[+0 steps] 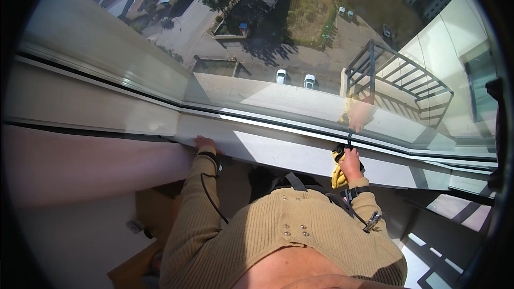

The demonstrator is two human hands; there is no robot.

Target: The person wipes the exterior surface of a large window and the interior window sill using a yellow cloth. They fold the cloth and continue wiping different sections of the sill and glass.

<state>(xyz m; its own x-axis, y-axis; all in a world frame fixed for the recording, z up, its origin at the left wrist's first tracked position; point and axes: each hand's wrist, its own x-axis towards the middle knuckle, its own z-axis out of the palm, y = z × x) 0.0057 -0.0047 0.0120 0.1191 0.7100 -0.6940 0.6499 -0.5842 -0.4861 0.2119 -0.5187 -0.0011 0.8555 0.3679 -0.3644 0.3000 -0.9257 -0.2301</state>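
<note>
At the window (300,48), seen from above: big glass pane, sunlit, w/ a street, parked cars and trees far below thru it. Faint reflection of a hand shows in the glass just above the sill (278,152).

Sill runs along the bottom of the window, pale, wide, half in sun and half in shade, w/ a dark track (160,100) between it and the glass.

Below the sill, the person's torso in a tan ribbed sweater (278,235), both sleeves reaching up to the sill. Black straps on both wrists, a thin cable hanging off the left one.

Left hand (205,143) lies flat on the sill's near edge, well left of the other hand, fingers spread out, nothing in it.

Right hand (351,161) is at the sill's far edge by the track, closed round a yellow cloth (338,176) that hangs bunched below the palm, toward the person. A small dark tool (349,140) sticks up from the fingers to the glass; can't tell what kind.

Cloth sits over the sill, right of centre, touching the hand only as far as I can tell.
</note>
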